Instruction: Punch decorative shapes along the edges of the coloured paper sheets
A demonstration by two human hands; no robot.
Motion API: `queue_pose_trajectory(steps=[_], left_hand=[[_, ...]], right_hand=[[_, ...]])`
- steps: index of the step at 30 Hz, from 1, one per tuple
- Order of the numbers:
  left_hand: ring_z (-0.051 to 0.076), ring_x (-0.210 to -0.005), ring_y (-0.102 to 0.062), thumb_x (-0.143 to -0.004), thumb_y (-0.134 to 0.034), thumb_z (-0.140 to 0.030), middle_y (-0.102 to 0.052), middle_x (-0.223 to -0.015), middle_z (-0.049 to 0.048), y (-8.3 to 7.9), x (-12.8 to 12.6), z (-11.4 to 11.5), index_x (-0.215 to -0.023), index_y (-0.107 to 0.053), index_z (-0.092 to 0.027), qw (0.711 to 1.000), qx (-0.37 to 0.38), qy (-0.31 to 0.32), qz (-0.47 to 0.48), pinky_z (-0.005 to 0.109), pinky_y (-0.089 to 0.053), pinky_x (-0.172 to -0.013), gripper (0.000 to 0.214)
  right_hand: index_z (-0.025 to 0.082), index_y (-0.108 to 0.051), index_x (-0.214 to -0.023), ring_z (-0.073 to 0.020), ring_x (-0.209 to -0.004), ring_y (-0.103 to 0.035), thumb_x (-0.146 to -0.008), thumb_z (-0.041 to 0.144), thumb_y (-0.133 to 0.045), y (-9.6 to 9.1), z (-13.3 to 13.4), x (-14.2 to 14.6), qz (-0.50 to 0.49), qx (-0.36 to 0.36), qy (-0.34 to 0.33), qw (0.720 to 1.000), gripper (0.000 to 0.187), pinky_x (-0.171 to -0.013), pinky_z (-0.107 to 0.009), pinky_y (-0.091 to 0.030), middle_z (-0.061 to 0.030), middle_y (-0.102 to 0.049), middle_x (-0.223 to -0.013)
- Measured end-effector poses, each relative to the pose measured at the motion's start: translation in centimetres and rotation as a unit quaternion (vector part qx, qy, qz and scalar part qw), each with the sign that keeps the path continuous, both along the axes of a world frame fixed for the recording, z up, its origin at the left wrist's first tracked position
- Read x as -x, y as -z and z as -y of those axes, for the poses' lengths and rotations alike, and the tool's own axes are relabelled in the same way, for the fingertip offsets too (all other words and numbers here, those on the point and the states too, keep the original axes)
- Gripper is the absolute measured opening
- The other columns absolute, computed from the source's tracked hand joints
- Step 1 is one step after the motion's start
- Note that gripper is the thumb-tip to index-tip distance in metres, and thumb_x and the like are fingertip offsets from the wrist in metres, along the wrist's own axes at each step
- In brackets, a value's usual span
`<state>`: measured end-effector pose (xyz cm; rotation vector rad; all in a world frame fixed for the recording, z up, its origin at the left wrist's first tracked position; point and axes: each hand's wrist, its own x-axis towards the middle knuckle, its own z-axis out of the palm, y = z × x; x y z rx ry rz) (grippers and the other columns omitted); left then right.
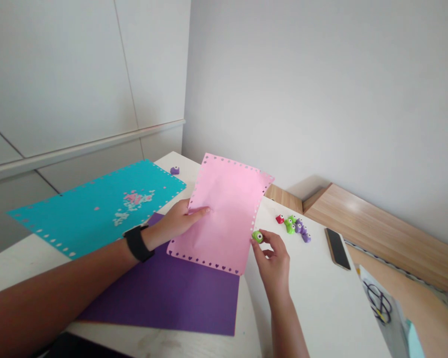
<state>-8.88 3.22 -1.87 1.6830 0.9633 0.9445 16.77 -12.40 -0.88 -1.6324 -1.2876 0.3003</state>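
My left hand [182, 219] grips a pink paper sheet [227, 214] by its left side, thumb on top, and holds it raised and tilted. Small shapes such as hearts and stars are punched along the sheet's edges. Between thumb and fingers of my right hand [274, 253] is a small green craft punch [257, 236], right at the sheet's right edge. Beneath the pink sheet lies purple paper [171, 293]. To the left, a turquoise sheet [85, 209] with punched edges carries a scatter of pink and pale paper cutouts [133, 199].
On the white table [313, 288], a red punch [280, 219], several green punches [290, 224] and purple punches [302, 230] cluster at the right. A phone [337, 248] lies near the right edge. Another purple punch [174, 170] sits at the back. Beyond stands a wooden headboard [388, 228].
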Motion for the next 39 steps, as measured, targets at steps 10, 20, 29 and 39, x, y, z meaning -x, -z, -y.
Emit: queue_pose_trajectory(steps=[10,20,29,39], left_hand=[[0.033,-0.107,-0.071,-0.085,-0.069,-0.053,-0.076,-0.119,0.0095,0.0,-0.1,0.1,-0.113,-0.072,-0.019,1.000,0.004,0.007,0.014,0.043,-0.055,-0.096,0.044],[0.033,-0.105,-0.072,-0.084,-0.068,-0.055,-0.076,-0.119,0.0101,0.0,0.0,0.1,-0.115,-0.072,-0.018,1.000,0.018,0.007,0.010,0.042,-0.057,-0.092,0.048],[0.033,-0.098,-0.073,-0.083,-0.069,-0.058,-0.078,-0.112,0.0088,-0.5,0.0,0.3,-0.110,-0.072,-0.018,0.999,0.035,-0.002,0.000,0.039,-0.059,-0.084,0.048],[0.031,-0.090,-0.074,-0.083,-0.069,-0.057,-0.080,-0.104,0.0076,-0.9,0.2,0.6,-0.105,-0.073,-0.017,0.999,0.052,0.004,-0.008,0.036,-0.059,-0.076,0.046]], right_hand=[[0.022,-0.070,-0.112,-0.0219,-0.091,-0.064,-0.090,0.038,-0.067,0.2,0.0,0.1,0.001,-0.002,-0.005,1.000,0.027,-0.054,-0.025,-0.058,-0.0101,-0.066,-0.106],[0.022,-0.070,-0.112,-0.0216,-0.092,-0.064,-0.091,0.036,-0.066,0.2,-0.1,0.2,0.000,0.007,-0.011,1.000,0.026,-0.055,-0.025,-0.058,-0.0094,-0.066,-0.106],[0.021,-0.070,-0.112,-0.0219,-0.091,-0.064,-0.091,0.037,-0.066,0.3,0.0,0.1,0.001,0.006,-0.013,1.000,0.027,-0.054,-0.025,-0.057,-0.0097,-0.066,-0.104],[0.020,-0.069,-0.110,-0.0214,-0.088,-0.064,-0.090,0.040,-0.067,0.6,-0.1,0.0,0.005,0.012,0.002,1.000,0.029,-0.053,-0.025,-0.055,-0.0092,-0.067,-0.101]])
